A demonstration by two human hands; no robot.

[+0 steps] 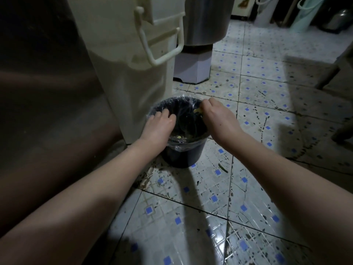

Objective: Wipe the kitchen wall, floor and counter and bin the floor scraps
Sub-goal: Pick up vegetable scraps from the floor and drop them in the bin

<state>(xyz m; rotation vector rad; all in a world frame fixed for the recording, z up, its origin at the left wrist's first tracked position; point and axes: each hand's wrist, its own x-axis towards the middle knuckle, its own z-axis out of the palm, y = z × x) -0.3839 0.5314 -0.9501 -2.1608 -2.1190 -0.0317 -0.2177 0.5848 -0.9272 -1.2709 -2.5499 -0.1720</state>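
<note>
A small dark bin point(183, 153) lined with a clear plastic bag stands on the tiled floor point(210, 207). My left hand point(158, 127) hovers over the bin's left rim, fingers bent down into the opening; whether it holds anything is hidden. My right hand point(219, 117) is over the right rim, fingers pinched on a small yellowish scrap point(197, 111). Pale scraps point(179, 137) lie inside the bin at the bottom. A thin green scrap point(223, 167) lies on the floor just right of the bin.
A tall cream plastic container point(133, 64) with a handle stands right behind the bin. A metal pot on a white stand point(193, 67) is farther back. A dark cabinet side point(47, 92) fills the left. Furniture legs point(328, 77) stand at right.
</note>
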